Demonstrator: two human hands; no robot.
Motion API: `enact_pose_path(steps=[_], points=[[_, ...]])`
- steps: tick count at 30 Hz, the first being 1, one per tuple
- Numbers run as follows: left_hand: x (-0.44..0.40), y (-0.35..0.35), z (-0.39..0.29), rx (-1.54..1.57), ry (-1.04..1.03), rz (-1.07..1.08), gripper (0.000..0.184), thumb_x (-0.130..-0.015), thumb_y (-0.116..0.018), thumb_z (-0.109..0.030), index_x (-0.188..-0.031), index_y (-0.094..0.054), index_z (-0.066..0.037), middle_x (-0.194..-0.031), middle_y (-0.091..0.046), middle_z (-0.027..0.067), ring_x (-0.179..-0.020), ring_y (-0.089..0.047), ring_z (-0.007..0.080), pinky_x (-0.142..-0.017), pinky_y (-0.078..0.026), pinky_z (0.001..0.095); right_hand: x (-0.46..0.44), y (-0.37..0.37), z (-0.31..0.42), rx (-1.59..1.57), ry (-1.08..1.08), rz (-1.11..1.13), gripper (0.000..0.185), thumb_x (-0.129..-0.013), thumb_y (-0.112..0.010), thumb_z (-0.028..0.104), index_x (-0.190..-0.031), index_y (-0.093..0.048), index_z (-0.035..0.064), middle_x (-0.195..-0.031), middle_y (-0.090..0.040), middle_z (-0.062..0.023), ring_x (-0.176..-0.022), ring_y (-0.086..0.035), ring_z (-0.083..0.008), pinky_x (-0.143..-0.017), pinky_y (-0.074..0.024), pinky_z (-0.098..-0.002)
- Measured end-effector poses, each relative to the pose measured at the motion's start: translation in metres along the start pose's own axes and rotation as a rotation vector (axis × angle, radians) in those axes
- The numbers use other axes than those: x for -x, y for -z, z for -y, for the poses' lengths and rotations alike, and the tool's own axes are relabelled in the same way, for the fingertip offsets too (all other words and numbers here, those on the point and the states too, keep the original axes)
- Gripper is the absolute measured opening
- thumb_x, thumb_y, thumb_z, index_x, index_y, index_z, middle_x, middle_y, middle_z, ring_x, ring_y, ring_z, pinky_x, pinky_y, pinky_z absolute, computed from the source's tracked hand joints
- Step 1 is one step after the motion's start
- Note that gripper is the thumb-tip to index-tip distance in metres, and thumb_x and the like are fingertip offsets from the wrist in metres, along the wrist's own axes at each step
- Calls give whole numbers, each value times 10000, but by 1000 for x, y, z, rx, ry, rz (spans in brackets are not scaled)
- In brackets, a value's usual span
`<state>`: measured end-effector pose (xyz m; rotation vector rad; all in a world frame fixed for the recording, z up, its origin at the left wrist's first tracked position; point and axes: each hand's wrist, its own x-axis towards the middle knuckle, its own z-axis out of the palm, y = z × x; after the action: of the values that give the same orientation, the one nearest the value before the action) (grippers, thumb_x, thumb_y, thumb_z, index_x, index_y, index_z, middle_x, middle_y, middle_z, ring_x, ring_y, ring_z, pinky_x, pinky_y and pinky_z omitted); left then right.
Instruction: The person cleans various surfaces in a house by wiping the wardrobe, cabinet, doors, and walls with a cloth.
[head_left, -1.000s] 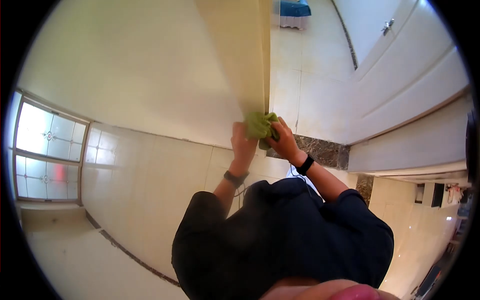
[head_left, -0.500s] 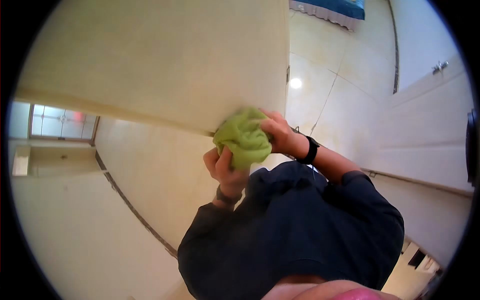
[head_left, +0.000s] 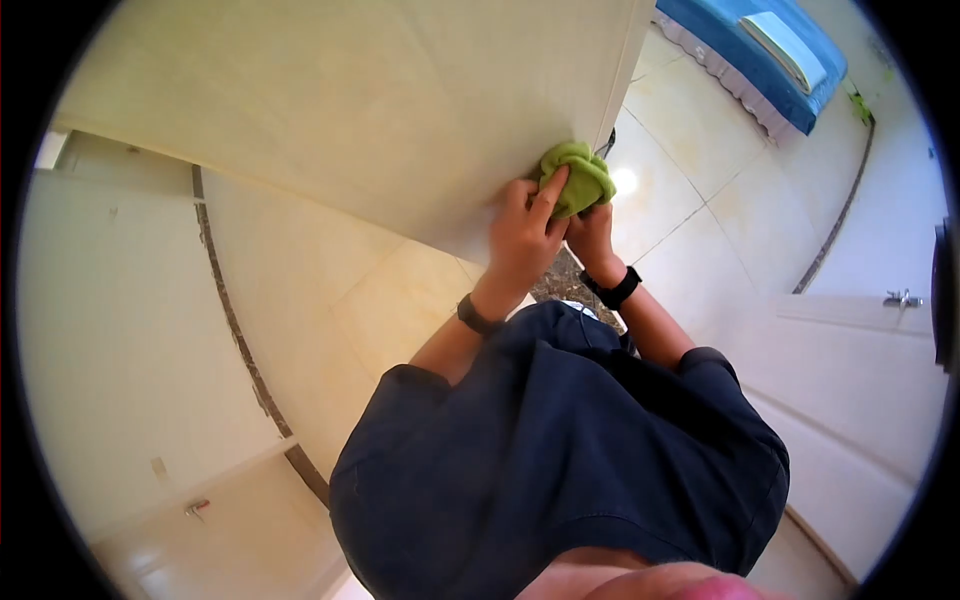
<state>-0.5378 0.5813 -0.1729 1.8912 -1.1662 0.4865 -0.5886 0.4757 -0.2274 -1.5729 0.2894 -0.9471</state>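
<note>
A crumpled green cloth is bunched against the large cream panel, close to its right edge. The panel looks like a door. My left hand is closed on the cloth from the left, with its index finger stretched over the folds. From below and the right, my right hand grips the same cloth, its fingers partly hidden beneath it. A small dark piece, possibly a handle, shows just above the cloth. I cannot tell whether the cloth wraps around it.
A bed with a blue cover stands at the upper right on the tiled floor. To the right is a white door with a metal handle. Another door handle shows at lower left. A dark stone strip lies below my hands.
Both hands and the cloth have moved up and right to the panel's edge. The view has shifted, showing more of the bed. The cloth is bunched smaller than before.
</note>
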Motion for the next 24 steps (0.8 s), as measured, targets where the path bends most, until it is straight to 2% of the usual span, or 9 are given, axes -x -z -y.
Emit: enact_pose_path(steps=[2,4,6,9,12,14,17,20,24], points=[[17,-5,10,-61,41,71,611,-721,-721,-101,-1306,-562,-170,-953,-539,80,-746,-599,266,-593,-512,377,15,-5,-19,-105,-72,-13,345,-838,-620,-31,-1181,-579,-39,-1025,-687,-96,-944,-642,-165,-814,-514,-298],[36,5,15,-93,95,124,617,-717,-718,-96,-1307,-556,-172,-959,-549,90,-759,-603,276,-599,-516,372,33,-1,-29,-17,-251,180,498,-753,-684,-39,-1234,-583,40,-1148,-648,-124,-1007,-621,-166,-844,-507,-306],[47,19,13,-112,170,113,600,-704,-717,-63,-1278,-578,-168,-979,-561,97,-786,-614,282,-624,-527,375,39,-4,-16,-15,-209,223,547,-707,-739,2,-1229,-580,47,-1120,-644,-150,-975,-643,-226,-822,-509,-325],[48,30,2,-133,235,81,610,-689,-726,-29,-1269,-591,-165,-1010,-563,101,-857,-614,279,-681,-535,377,31,0,-4,11,-90,258,521,-713,-723,-8,-1213,-581,36,-1073,-648,-162,-929,-651,-283,-806,-514,-339],[22,26,-16,-196,108,-48,598,-689,-683,69,-1261,-599,-86,-969,-529,114,-868,-559,277,-687,-503,338,14,3,27,-75,-58,176,392,-763,-674,-8,-1148,-609,26,-1003,-654,-173,-837,-651,-311,-746,-519,-360],[-4,13,-27,-135,48,-102,584,-713,-700,44,-1274,-585,-72,-997,-531,138,-915,-556,294,-726,-509,353,-5,14,36,30,76,27,327,-790,-641,-12,-1114,-616,15,-993,-650,-178,-820,-648,-285,-727,-515,-349],[-49,-16,-43,-48,-24,-110,566,-732,-709,-3,-1279,-581,-76,-1015,-536,138,-934,-572,303,-737,-517,366,-42,36,45,12,129,-140,343,-792,-600,-30,-1134,-596,-1,-949,-657,-147,-808,-637,-251,-732,-502,-311],[-61,-51,-41,-24,-5,-62,542,-751,-708,-51,-1277,-584,-97,-1037,-549,130,-925,-593,310,-729,-524,382,-60,58,27,-61,-87,-124,337,-810,-580,-5,-1147,-587,-11,-961,-677,-94,-866,-615,-133,-763,-505,-289],[-35,-72,-25,-88,30,38,520,-767,-702,-92,-1272,-585,-128,-1068,-571,126,-913,-612,326,-712,-534,400,-48,76,-30,-16,-165,30,329,-826,-590,38,-1151,-587,-17,-963,-686,-93,-876,-609,-119,-784,-506,-287]])
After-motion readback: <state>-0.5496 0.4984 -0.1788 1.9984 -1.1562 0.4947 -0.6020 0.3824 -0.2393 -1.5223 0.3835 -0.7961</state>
